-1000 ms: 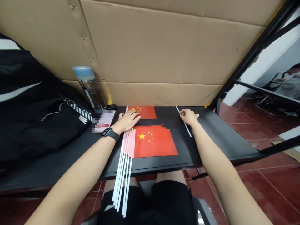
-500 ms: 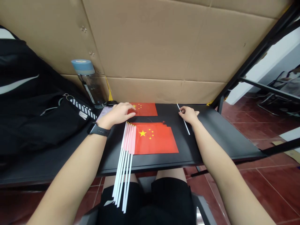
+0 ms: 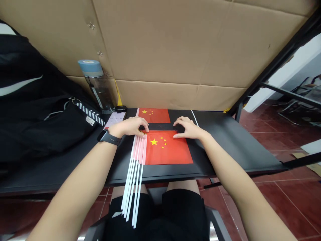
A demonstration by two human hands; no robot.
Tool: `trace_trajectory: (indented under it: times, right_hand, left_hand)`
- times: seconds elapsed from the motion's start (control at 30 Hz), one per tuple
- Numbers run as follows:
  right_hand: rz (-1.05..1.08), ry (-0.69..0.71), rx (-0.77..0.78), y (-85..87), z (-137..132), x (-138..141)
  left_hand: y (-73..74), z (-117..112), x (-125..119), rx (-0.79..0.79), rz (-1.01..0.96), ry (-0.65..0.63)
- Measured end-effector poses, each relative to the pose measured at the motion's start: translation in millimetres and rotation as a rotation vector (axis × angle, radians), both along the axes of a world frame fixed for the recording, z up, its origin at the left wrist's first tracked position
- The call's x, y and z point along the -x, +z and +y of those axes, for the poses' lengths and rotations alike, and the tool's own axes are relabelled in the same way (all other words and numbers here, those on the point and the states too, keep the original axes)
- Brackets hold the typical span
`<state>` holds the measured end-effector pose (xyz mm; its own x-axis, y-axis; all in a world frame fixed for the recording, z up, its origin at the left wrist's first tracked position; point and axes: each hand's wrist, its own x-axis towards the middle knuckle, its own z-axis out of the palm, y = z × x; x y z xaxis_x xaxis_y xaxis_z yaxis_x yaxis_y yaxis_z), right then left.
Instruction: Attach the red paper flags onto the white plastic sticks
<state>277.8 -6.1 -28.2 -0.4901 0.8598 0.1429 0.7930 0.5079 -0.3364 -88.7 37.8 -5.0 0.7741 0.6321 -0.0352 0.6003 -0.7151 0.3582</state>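
A stack of small red Chinese flags lies on the black table, with yellow stars and its edges neatly aligned. Their white sticks fan toward me past the table edge. My left hand grips the stack's far left corner at the stick tips. My right hand straddles the far right corner, thumb on the flag. Beyond the stack lies a single flag on a pale stick. A loose white stick is partly hidden behind my right hand.
A phone lies left of the flags, by a clear water bottle and a black bag. Cardboard stands along the table's far side. A black metal frame rises at right, with a seated person beyond.
My right hand has left the loose stick and moved left onto the stack. My left hand has come down from the far flag to the stack's corner. The stack's stepped edge now looks squared.
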Motion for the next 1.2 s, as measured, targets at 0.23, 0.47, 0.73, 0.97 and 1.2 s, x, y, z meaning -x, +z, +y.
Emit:
trace_trajectory:
  times: [0.23,0.47,0.73,0.97,1.2]
  right_hand:
    - [0.014,-0.016,0.086,-0.6,4,-11]
    - [0.037,-0.003,0.098,-0.9,5,-14]
    - [0.022,-0.012,0.105,-0.5,4,-14]
    - [0.025,-0.012,0.109,0.7,1,-13]
    - [0.174,0.048,0.041,6.5,-1,-9]
  left_hand:
    - [-3.7,4,0,-0.03,0.021,0.002]
    - [6.4,-9,-14,-0.07,0.037,-0.057]
    - [0.3,-8,-16,-0.053,0.004,-0.044]
    - [3.5,-6,-17,0.066,-0.184,-0.105]
    - [5.2,-15,-29,0.095,-0.355,-0.039]
